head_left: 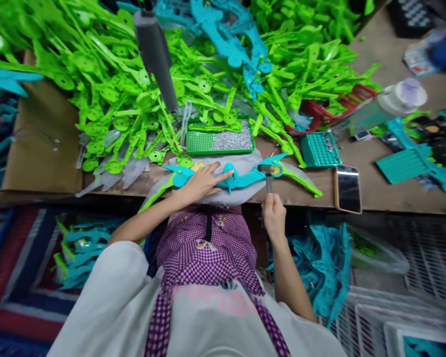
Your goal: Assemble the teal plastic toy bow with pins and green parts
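A blue plastic frame (245,179) lies across the table's front edge, with a green plastic arm (301,182) joined at its right end and another green arm (156,192) at its left. My left hand (204,181) rests on the frame's left half, its fingers spread and stretched out. My right hand (274,214) is closed round the handle of what looks like a hammer (269,185). The tool's head is over the right joint, partly blurred. Behind the frame stands a green tray (200,144) of small metal pins, with a green part lying across it.
Green plastic parts (107,89) are heaped across the back, with blue parts (230,34) on top. A grey powered driver (154,54) hangs above. To the right are a teal basket (319,151), a bottle (382,109) and a phone (348,189). A cardboard box (44,134) stands left.
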Demonstrator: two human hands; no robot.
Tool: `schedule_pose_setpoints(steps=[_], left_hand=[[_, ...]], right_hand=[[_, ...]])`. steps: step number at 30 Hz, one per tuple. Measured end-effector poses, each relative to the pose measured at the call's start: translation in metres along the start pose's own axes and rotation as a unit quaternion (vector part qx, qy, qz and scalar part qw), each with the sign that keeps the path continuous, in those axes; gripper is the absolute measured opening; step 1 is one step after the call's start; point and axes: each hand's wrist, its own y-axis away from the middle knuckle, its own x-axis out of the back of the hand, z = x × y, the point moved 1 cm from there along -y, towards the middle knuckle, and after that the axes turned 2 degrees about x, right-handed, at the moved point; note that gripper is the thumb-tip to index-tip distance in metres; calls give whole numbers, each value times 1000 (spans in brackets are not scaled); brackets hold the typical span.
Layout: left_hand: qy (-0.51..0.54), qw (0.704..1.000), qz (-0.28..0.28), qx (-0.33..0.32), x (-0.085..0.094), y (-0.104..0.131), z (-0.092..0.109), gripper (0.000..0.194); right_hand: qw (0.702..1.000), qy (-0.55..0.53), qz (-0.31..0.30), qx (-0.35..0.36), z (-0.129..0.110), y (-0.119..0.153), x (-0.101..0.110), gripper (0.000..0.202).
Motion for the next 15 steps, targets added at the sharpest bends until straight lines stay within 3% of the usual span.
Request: schedule_pose_setpoints(steps=[2, 3, 4, 6, 8, 10, 13, 15], left_hand=[[40, 990, 118, 68, -2, 48, -5, 52], [49, 970, 181, 157, -5, 78, -10, 48], [43, 928, 257, 265, -9, 110, -15, 45], [42, 844, 316, 432, -21, 166, -26, 47], [97, 791, 320, 512, -34, 201, -36, 49], [207, 768, 279, 538, -44, 215, -45, 48], [371, 742, 195, 523, -51, 210, -58, 47], [434, 715, 186, 515, -51, 202, -64, 48]], right_hand=[[999, 1, -47, 7, -11, 13, -14, 39], [997, 4, -78, 17, -17, 19, -22, 38], [993, 11, -115, 36, -23, 25, -30, 37], [977, 30, -193, 87, -36, 32, -49, 34], [960, 49, -246, 123, -48, 32, -70, 32], [952, 69, -264, 139, -59, 29, -90, 33], [942, 115, -273, 158, -68, 25, -109, 34], [932, 166, -276, 165, -71, 23, -114, 34]])
